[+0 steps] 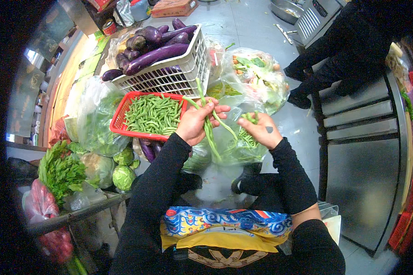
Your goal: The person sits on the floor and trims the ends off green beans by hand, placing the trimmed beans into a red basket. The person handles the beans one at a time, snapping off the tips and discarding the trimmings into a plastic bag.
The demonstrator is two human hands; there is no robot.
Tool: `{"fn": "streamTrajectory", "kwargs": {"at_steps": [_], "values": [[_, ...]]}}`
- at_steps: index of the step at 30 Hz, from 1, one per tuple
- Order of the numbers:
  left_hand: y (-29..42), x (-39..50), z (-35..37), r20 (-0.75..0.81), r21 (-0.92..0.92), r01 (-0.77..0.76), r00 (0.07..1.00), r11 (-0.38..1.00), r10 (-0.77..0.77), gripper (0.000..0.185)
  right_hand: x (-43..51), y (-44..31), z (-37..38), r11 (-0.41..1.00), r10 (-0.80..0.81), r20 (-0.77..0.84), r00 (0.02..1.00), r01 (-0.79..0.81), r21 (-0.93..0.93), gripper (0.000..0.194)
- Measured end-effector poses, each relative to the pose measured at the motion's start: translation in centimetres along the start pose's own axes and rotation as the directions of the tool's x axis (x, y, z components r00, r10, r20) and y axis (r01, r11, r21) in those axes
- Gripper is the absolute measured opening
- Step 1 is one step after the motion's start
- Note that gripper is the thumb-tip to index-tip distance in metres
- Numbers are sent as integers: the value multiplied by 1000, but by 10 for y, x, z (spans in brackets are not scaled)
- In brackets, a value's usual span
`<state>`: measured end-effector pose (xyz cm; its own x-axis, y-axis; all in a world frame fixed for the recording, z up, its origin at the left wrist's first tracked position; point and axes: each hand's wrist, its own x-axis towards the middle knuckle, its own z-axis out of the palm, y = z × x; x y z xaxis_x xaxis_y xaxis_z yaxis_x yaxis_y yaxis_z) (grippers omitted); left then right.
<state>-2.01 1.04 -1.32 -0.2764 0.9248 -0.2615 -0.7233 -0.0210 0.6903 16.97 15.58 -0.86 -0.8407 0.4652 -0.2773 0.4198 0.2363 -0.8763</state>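
Several long green beans (209,132) hang from my left hand (196,122), held between the thumb and fingers. My right hand (261,130) pinches a few short bean pieces (250,118) at its fingertips, a little to the right of the long beans. Below both hands lies a clear plastic bag (223,151) with more green beans (246,137) inside. Left of my left hand stands a red plastic basket (115,120), filled with short-cut green beans (153,115).
Beyond the red basket, a white crate (201,56) is heaped with eggplants (158,56). A bag of vegetable scraps (256,75) sits on the floor. Celery (60,172) and cabbages (124,175) lie at left. A person's dark-clothed legs (330,58) and a steel cabinet (363,165) are at right.
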Motion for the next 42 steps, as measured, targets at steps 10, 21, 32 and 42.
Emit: {"fn": "streamTrajectory", "kwargs": {"at_steps": [10,21,32,42], "values": [[-11,-2,6,-120,-80,161,978,984,-170,16,-25,-39,33,608,-781,-46,623,741,-285,12],[-26,-6,10,146,135,75,985,988,-95,27,5,-13,49,840,-154,-123,980,196,506,16],[-24,-7,14,27,63,222,974,973,-224,43,7,-15,48,856,-28,-190,981,122,502,15],[-19,-11,20,147,482,219,934,848,-325,29,7,-15,26,693,41,-26,999,-10,721,12]]}}
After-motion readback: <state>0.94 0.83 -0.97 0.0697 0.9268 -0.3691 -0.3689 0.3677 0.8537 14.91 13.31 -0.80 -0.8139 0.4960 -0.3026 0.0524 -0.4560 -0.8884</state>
